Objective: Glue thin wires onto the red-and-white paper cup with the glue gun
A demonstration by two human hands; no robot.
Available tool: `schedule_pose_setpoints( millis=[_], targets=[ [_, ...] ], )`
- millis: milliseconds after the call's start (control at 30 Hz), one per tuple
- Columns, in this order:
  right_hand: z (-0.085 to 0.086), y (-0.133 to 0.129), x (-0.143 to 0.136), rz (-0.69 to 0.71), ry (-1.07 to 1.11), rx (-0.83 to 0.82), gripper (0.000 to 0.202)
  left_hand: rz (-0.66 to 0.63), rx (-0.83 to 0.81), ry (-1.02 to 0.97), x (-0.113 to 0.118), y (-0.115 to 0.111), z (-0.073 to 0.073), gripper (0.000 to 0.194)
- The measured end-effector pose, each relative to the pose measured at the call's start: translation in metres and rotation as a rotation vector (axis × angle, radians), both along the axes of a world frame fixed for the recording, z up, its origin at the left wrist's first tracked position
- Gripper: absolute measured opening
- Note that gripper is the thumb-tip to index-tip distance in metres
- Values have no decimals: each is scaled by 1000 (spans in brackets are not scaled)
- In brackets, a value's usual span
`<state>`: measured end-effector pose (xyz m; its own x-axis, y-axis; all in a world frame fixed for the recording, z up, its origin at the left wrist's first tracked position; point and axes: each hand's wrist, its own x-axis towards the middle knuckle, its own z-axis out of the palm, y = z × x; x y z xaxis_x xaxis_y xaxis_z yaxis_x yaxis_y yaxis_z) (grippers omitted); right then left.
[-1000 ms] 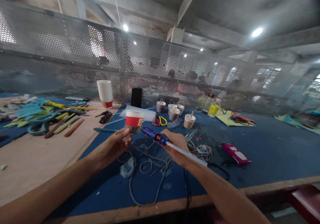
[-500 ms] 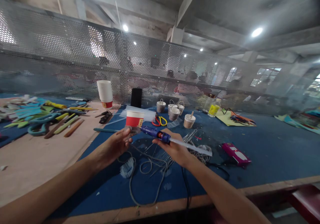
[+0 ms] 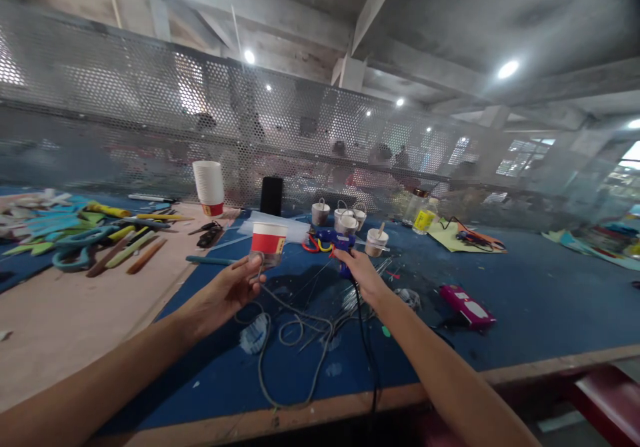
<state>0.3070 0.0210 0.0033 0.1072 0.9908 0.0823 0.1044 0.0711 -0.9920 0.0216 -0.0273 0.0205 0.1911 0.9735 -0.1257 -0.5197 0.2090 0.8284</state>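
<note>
My left hand is closed on a red and white paper cup, holding it near its lower end above the blue table surface. Grey cord runs from beside that hand and lies in loops on the table. My right hand grips a blue glue gun, which points left, away from the cup. Its black cable hangs down toward the table's front edge. Behind the gun lie red and yellow scissors, partly covered by it. Thin clear glue strands are spread beneath my right hand.
Several grey wrapped cups with handles stand toward the back. A stack of paper cups and a dark phone are at back left. Carving tools lie left. A purple box and a yellow-labelled bottle are right.
My right hand has drawn the glue gun away from the cup, to the right and farther back. My left hand stays almost in place with the cup.
</note>
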Motion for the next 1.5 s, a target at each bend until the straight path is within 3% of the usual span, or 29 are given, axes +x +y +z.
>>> schedule_pose_setpoints(
  millis=[200, 500, 633, 700, 767, 900, 1033, 1100, 1267, 1500],
  targets=[
    [-11, 10, 15, 17, -345, -54, 45, -16, 14, 20, 2, 1, 0, 16],
    [-9, 7, 13, -38, -823, -61, 44, -13, -4, 9, 4, 0, -2, 15],
    [-7, 1, 8, -156, -941, 102, 29, -9, 10, 7, 5, 0, -3, 16],
    [-3, -6, 0, -139, -887, 248, 21, 2, 18, 10, 5, 3, -7, 17],
    [2, -15, -13, 5, -705, 324, 18, 22, 33, 11, 6, 7, -12, 18],
    [9, -37, -53, 388, -175, 128, 36, 19, 81, 17, 6, 11, -18, 22],
    [8, -53, -84, 616, 28, -14, 58, 51, 103, 3, 7, 12, -19, 31],
    [6, -55, -88, 582, -22, -2, 55, 63, 99, 1, 6, 12, -19, 30],
    [8, -51, -76, 426, -182, 163, 24, 21, 105, -6, 4, 13, -21, 25],
    [18, -54, -66, 300, -218, 299, 28, 5, 90, 27, 9, 5, -12, 24]
  ],
)
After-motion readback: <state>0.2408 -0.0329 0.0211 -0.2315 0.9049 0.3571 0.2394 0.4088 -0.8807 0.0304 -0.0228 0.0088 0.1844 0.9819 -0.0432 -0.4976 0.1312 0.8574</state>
